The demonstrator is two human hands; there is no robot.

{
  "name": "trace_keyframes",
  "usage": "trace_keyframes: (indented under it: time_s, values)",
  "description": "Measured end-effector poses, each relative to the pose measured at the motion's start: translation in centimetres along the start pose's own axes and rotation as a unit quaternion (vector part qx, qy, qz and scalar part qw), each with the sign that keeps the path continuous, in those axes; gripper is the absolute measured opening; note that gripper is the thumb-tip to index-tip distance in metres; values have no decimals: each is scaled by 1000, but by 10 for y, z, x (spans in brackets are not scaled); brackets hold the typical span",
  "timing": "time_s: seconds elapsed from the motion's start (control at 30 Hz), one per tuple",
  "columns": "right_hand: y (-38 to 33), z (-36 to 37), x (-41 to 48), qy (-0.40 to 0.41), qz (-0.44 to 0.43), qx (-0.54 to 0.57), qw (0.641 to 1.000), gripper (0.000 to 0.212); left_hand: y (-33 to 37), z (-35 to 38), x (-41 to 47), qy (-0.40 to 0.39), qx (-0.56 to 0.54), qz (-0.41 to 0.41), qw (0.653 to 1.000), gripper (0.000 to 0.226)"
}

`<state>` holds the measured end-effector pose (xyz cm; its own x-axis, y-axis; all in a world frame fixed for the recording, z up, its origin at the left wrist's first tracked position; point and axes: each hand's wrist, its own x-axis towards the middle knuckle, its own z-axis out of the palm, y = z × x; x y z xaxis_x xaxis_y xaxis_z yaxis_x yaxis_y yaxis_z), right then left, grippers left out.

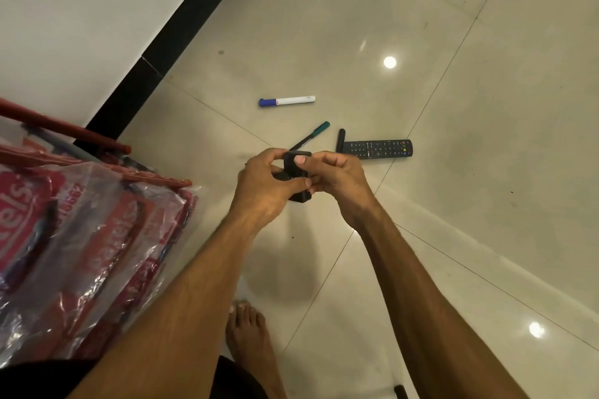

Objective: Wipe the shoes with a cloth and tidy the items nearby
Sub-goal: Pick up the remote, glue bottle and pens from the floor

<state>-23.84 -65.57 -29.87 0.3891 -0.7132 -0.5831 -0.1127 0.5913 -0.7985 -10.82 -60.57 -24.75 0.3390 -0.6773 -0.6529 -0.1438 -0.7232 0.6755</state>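
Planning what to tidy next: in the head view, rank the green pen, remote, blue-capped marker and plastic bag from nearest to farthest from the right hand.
1. The green pen and the remote, just beyond the right hand: too close to call.
2. The blue-capped marker, farther ahead.
3. The plastic bag, far left.

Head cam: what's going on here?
A barefoot person stands over the tiled floor. The left hand and right hand grip one small black object between them; what it is I cannot tell. On the floor beyond lie a blue-capped marker, a green-capped pen and a black remote with a short black piece at its end. A clear plastic bag of red packs sits at the left. No shoes or cloth in view.
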Motion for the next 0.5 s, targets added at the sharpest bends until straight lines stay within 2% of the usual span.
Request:
trace_keyframes:
  time_s: [0.07,0.13,0.23,0.33,0.4,0.5]
  values:
    - [3,-5,4,3,22,16,1000,34,-2,1,2,4,-30,-20,999,52]
    - [8,-14,11,46,51,27,997,36,-4,3,5,8,-67,-37,997,47]
    - [29,-39,29,169,84,-19,982,20,-6,8,13,-10,-96,-52,994,44]
    - [57,-58,48,263,136,-121,948,8,-7,13,18,-23,-121,-54,991,42]
    - [70,-69,61,294,163,-159,928,15,-9,17,22,-27,-132,-57,989,42]
    - [75,-75,81,338,165,-159,913,45,-13,22,28,-30,-146,-68,987,42]
